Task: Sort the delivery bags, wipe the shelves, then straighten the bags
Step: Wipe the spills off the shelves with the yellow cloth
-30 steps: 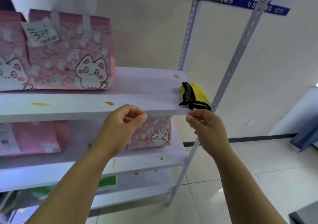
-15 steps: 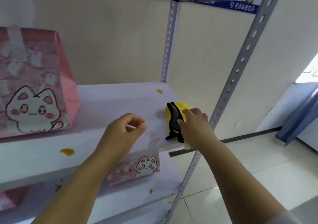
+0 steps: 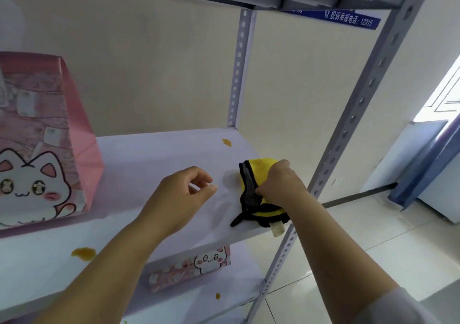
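A yellow cloth with black trim [image 3: 258, 174] lies at the right end of the white shelf [image 3: 159, 159]. My right hand [image 3: 281, 185] presses down on it, fingers closed around its fabric. My left hand [image 3: 180, 199] hovers over the shelf just left of the cloth, fingers loosely curled, holding nothing. A pink delivery bag with a white cat print [image 3: 44, 144] stands upright at the shelf's left. Another pink cat bag [image 3: 196, 266] sits on the shelf below, partly hidden by the upper shelf. Orange stains mark the shelf at the back [image 3: 226, 142] and front left [image 3: 83, 252].
Perforated metal uprights [image 3: 353, 114] frame the rack's right side, with another shelf overhead. A further orange stain [image 3: 217, 295] is on the lower shelf. Tiled floor [image 3: 373, 236] and a blue door frame [image 3: 428, 164] lie to the right.
My right hand went from the shelf's front edge onto the yellow cloth and closed on it. My view moved closer and to the right; the left hand stayed hovering.
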`<action>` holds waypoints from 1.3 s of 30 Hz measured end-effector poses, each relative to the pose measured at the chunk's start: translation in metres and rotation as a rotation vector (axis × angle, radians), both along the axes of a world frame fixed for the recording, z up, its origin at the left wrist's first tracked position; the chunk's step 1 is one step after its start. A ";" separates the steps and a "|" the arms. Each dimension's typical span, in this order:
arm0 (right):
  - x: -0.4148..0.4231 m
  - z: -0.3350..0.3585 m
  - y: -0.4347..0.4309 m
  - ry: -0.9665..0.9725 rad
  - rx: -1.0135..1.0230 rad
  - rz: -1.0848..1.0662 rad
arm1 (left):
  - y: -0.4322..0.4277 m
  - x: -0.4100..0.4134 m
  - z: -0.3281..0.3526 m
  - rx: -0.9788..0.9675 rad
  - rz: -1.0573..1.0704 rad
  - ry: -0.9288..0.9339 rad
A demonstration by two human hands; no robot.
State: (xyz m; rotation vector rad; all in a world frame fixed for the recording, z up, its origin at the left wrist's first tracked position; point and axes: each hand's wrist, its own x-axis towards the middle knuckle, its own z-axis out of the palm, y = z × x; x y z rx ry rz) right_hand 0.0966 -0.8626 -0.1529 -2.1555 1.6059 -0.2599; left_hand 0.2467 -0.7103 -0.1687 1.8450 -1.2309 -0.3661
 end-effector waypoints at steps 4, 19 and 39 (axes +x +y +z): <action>-0.001 0.003 0.001 -0.060 0.011 0.060 | 0.013 0.001 -0.009 0.062 0.019 -0.104; -0.015 -0.001 0.043 0.375 -0.509 0.733 | 0.068 -0.025 -0.025 0.242 0.165 -0.414; 0.003 -0.041 0.029 0.329 -0.351 0.638 | 0.032 0.018 -0.011 0.417 0.097 -0.549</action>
